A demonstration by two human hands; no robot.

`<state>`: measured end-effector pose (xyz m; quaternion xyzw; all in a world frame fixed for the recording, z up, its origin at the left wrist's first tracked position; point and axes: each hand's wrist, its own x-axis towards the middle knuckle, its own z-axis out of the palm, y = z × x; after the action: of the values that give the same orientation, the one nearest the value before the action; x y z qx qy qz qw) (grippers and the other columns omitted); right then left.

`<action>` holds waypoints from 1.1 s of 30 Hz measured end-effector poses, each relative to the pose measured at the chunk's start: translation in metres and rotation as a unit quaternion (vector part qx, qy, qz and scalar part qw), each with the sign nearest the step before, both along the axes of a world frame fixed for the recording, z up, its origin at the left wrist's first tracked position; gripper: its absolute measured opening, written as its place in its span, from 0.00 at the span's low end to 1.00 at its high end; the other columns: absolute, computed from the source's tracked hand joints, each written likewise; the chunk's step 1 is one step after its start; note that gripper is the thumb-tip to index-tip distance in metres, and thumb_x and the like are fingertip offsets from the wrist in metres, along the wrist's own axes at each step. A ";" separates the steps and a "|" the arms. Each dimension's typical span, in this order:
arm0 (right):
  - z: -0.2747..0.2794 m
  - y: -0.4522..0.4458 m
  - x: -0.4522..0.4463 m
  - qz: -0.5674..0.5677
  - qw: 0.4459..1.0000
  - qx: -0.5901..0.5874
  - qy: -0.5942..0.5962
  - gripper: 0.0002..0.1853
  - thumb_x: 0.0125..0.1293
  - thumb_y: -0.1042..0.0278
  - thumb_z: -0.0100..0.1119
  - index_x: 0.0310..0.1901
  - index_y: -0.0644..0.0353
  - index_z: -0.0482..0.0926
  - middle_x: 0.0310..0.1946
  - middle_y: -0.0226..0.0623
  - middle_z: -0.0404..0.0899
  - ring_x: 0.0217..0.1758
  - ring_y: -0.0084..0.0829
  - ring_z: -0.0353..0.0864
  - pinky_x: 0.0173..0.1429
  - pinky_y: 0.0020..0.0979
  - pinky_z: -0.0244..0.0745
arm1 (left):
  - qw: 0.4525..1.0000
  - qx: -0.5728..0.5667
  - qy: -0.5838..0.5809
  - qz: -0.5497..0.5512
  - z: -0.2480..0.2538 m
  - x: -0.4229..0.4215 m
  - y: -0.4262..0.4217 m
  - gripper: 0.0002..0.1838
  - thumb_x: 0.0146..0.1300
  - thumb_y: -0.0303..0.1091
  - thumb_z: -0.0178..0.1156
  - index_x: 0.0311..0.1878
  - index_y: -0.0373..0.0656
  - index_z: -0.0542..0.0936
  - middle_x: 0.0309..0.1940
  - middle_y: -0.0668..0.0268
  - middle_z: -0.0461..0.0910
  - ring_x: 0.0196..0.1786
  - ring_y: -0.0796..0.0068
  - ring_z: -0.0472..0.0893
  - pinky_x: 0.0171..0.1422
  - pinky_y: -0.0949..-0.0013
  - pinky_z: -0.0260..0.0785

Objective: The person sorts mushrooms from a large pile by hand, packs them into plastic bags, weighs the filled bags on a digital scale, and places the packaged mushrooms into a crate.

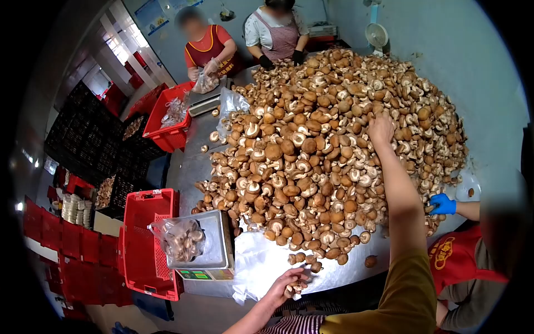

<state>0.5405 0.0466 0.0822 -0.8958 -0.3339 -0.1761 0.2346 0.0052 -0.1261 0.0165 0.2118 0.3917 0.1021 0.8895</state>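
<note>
A large heap of brown-capped mushrooms [311, 145] covers much of the metal table [192, 167]. My right hand [381, 129] reaches far into the heap, touching mushrooms; its fingertips are hidden among them. Near the table's front edge, my left hand [288, 285] is curled around a few small mushrooms [296, 287], palm up. Several loose mushrooms [316, 266] lie just beyond it. Left of that hand are white plastic bags [253, 261]. A scale [214, 242] holds a clear bag of mushrooms [183, 240].
Red crates [149, 245] [177, 131] stand along the table's left side. Two people work at the far end, near another scale [207, 103]. At the right, a co-worker's blue-gloved hand [443, 204] touches the heap's edge. A small fan [376, 35] stands behind.
</note>
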 end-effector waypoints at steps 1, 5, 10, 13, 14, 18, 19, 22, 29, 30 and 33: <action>-0.001 0.003 -0.002 -0.008 1.000 0.007 0.000 0.15 0.63 0.64 0.60 0.49 0.62 0.79 0.50 0.45 0.73 0.58 0.45 0.71 0.60 0.42 0.70 | 1.000 0.002 0.004 0.000 -0.001 -0.001 0.000 0.21 0.67 0.27 0.49 0.63 0.36 0.68 0.51 0.52 0.78 0.48 0.62 0.82 0.51 0.67 0.75; -0.007 -0.007 -0.005 -0.013 0.995 0.097 0.020 0.15 0.64 0.62 0.60 0.45 0.65 0.79 0.47 0.48 0.77 0.54 0.47 0.74 0.58 0.42 0.69 | 1.000 -0.012 0.016 -0.011 -0.012 -0.017 -0.012 0.21 0.67 0.28 0.49 0.63 0.37 0.68 0.51 0.51 0.77 0.48 0.62 0.82 0.50 0.66 0.76; 0.034 -0.047 -0.045 0.154 0.765 0.334 0.528 0.13 0.71 0.64 0.53 0.52 0.62 0.76 0.51 0.38 0.78 0.50 0.29 0.75 0.51 0.31 0.73 | 1.000 -0.013 0.016 -0.007 -0.022 -0.020 -0.008 0.22 0.67 0.28 0.49 0.64 0.38 0.67 0.46 0.53 0.79 0.46 0.62 0.82 0.48 0.67 0.76; 0.037 -0.079 -0.099 0.259 0.572 0.407 0.664 0.14 0.73 0.65 0.50 0.56 0.62 0.72 0.51 0.40 0.77 0.47 0.30 0.75 0.50 0.30 0.73 | 0.999 0.021 0.009 -0.031 -0.009 -0.006 0.000 0.21 0.68 0.30 0.49 0.64 0.38 0.67 0.39 0.57 0.79 0.43 0.64 0.82 0.46 0.68 0.76; 0.035 -0.091 -0.116 0.277 0.540 0.392 0.691 0.15 0.73 0.66 0.50 0.57 0.62 0.71 0.52 0.41 0.77 0.47 0.29 0.76 0.49 0.29 0.74 | 0.999 0.031 -0.005 -0.036 -0.012 -0.001 0.005 0.21 0.69 0.31 0.50 0.64 0.38 0.67 0.39 0.58 0.79 0.43 0.65 0.82 0.46 0.68 0.76; 0.012 -0.128 -0.189 0.340 0.498 0.301 0.739 0.15 0.70 0.71 0.54 0.57 0.62 0.71 0.49 0.38 0.78 0.48 0.27 0.77 0.48 0.26 0.75 | 0.989 0.134 -0.061 -0.027 0.028 0.030 0.030 0.22 0.72 0.38 0.51 0.64 0.38 0.66 0.39 0.60 0.79 0.40 0.71 0.82 0.39 0.74 0.75; 0.020 -0.139 -0.218 0.345 0.526 0.269 0.729 0.12 0.70 0.72 0.54 0.53 0.61 0.74 0.47 0.38 0.79 0.47 0.26 0.76 0.47 0.26 0.73 | 0.983 0.151 -0.101 -0.003 0.036 0.036 0.034 0.23 0.72 0.40 0.52 0.65 0.38 0.66 0.39 0.61 0.78 0.39 0.72 0.82 0.37 0.76 0.74; 0.017 -0.167 -0.277 0.361 0.558 0.165 0.729 0.10 0.66 0.75 0.57 0.49 0.60 0.76 0.39 0.32 0.81 0.43 0.22 0.78 0.48 0.25 0.73 | 0.966 0.242 -0.074 0.053 0.060 0.046 0.040 0.25 0.70 0.37 0.57 0.67 0.43 0.64 0.45 0.60 0.79 0.38 0.73 0.81 0.34 0.77 0.72; 0.006 -0.187 -0.344 0.460 0.642 0.132 0.599 0.09 0.62 0.80 0.60 0.44 0.68 0.75 0.46 0.31 0.69 0.41 0.18 0.75 0.41 0.19 0.74 | 0.940 0.321 -0.016 0.113 0.054 0.021 0.032 0.21 0.65 0.28 0.63 0.61 0.43 0.71 0.42 0.68 0.80 0.35 0.81 0.80 0.33 0.81 0.70; 0.009 -0.188 -0.348 0.458 0.643 0.130 0.600 0.09 0.62 0.80 0.60 0.44 0.68 0.75 0.46 0.31 0.69 0.41 0.18 0.75 0.41 0.19 0.74 | 0.940 0.323 -0.018 0.113 0.052 0.016 0.030 0.21 0.65 0.27 0.62 0.61 0.43 0.71 0.42 0.68 0.80 0.35 0.81 0.80 0.33 0.80 0.70; 0.020 -0.191 -0.355 0.426 0.642 0.060 0.634 0.08 0.62 0.80 0.61 0.43 0.68 0.76 0.47 0.31 0.69 0.44 0.18 0.74 0.41 0.18 0.72 | 0.939 0.324 -0.015 0.116 0.056 0.004 0.030 0.22 0.64 0.28 0.64 0.60 0.43 0.72 0.41 0.68 0.80 0.34 0.82 0.79 0.33 0.80 0.70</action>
<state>0.1851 -0.1443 0.1019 -0.5304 -0.4370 0.5351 0.4912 0.0097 -0.0960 0.0723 0.4400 0.3462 0.3287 0.7606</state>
